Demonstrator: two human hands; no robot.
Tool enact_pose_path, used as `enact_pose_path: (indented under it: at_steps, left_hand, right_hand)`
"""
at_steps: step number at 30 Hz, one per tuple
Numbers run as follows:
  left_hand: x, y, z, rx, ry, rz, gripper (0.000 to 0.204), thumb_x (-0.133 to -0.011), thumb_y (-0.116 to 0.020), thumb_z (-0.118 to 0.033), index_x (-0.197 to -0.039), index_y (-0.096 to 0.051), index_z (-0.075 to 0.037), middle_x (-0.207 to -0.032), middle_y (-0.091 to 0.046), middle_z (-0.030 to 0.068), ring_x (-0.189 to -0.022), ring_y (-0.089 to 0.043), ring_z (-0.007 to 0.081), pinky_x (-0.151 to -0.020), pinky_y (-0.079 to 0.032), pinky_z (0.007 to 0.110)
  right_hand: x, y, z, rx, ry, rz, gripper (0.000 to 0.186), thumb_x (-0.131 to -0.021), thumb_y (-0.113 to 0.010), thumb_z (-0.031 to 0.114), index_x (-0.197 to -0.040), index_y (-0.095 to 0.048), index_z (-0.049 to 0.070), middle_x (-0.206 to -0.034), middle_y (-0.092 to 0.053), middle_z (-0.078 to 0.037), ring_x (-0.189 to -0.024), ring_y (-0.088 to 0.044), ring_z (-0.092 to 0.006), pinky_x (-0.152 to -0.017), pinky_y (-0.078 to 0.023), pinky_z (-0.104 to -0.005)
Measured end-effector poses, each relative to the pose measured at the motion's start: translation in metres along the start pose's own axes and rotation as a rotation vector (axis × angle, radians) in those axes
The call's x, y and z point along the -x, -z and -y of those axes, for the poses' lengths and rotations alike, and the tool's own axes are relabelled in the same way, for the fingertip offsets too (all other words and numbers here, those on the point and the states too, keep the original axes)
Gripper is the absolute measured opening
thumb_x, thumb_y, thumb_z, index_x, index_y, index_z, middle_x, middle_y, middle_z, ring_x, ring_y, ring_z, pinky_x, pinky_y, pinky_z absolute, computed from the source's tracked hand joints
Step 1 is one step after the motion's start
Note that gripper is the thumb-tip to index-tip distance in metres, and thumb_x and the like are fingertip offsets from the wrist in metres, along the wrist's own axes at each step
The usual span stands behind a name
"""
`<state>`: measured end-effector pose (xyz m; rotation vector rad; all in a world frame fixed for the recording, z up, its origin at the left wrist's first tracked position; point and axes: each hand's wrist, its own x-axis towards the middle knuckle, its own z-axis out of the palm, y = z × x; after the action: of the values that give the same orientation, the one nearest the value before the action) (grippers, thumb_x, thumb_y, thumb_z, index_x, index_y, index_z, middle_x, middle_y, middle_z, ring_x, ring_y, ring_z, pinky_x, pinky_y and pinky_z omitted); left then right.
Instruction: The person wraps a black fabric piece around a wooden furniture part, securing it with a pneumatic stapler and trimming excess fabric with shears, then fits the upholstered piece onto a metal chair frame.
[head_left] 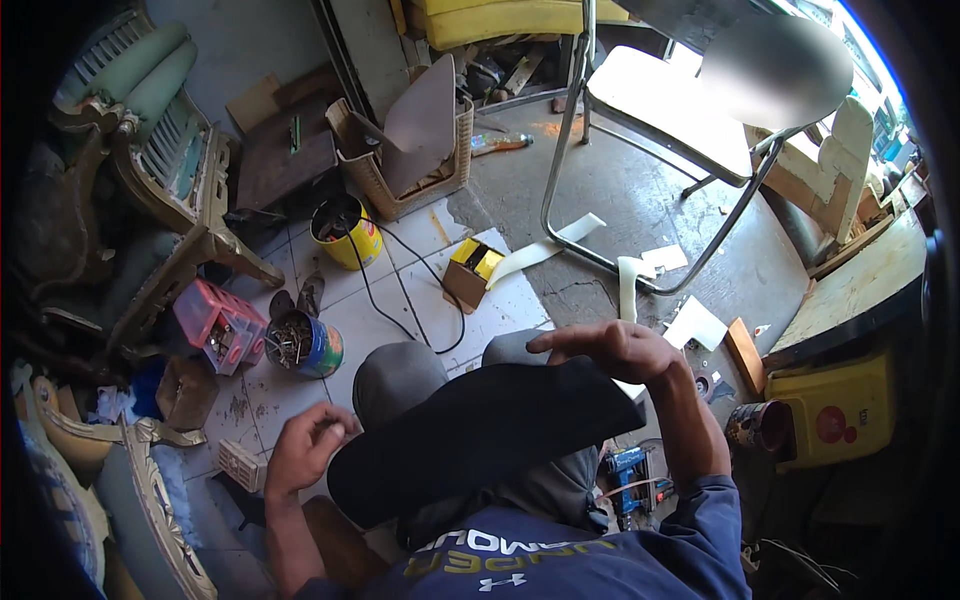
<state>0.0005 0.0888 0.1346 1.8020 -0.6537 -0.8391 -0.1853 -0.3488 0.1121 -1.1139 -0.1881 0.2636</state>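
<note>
Across my lap lies a long black cloth-covered piece (480, 440), slanting up to the right, with a pale edge showing at its right end. My left hand (310, 445) is beside its left end, fingers curled in; what they hold, if anything, is hidden. Over the far right edge of the black piece is my right hand (615, 350), wrist bent, fingers pointing left and drawn together near my knee. Whether anything small is pinched there I cannot make out. A blue nail gun (630, 480) lies on the floor by my right thigh.
Ahead stand a tin of nails (305, 345), a red plastic case (220, 325), a yellow bucket (347, 235) with a black cable, a small yellow box (472, 272) and a wicker basket (405, 200). Carved chair frames (180, 200) fill the left. A metal-legged chair (670, 115) stands far right.
</note>
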Motion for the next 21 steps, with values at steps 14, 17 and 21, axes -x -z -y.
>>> enact_pose_path:
  at_steps: [14, 17, 21]
  left_hand:
    - [-0.103, -0.141, -0.08, -0.443, -0.47, 0.256, 0.036, -0.084, -0.081, -0.016, -0.11, -0.06, -0.003, -0.107, -0.06, 0.0156, -0.098, -0.064, 0.0368, -0.086, -0.052, 0.044]
    - [-0.095, -0.15, -0.067, -0.442, -0.572, 0.128, 0.023, -0.083, -0.077, -0.007, -0.099, -0.06, -0.004, -0.103, -0.059, 0.013, -0.091, -0.061, 0.0341, -0.081, -0.052, 0.044]
    - [-0.095, -0.155, -0.051, -0.619, -0.764, -0.086, 0.019, -0.079, -0.072, 0.0, -0.093, -0.06, -0.004, -0.107, -0.062, 0.0126, -0.095, -0.064, 0.0317, -0.084, -0.054, 0.042]
  right_hand:
    - [-0.012, -0.034, 0.012, 0.983, -0.137, -0.145, 0.033, -0.088, -0.078, 0.026, -0.107, -0.062, 0.003, -0.093, -0.065, -0.011, -0.089, -0.066, -0.0265, -0.079, -0.049, -0.0394]
    - [-0.006, -0.048, 0.008, 1.053, -0.082, -0.173, 0.032, -0.085, -0.078, 0.019, -0.1, -0.056, 0.003, -0.1, -0.058, -0.014, -0.093, -0.061, -0.0357, -0.078, -0.048, -0.0461]
    - [-0.007, -0.059, -0.021, 1.254, 0.173, -0.333, 0.031, -0.078, -0.077, 0.009, -0.099, -0.054, 0.002, -0.116, -0.057, -0.015, -0.104, -0.06, -0.0359, -0.081, -0.053, -0.0431]
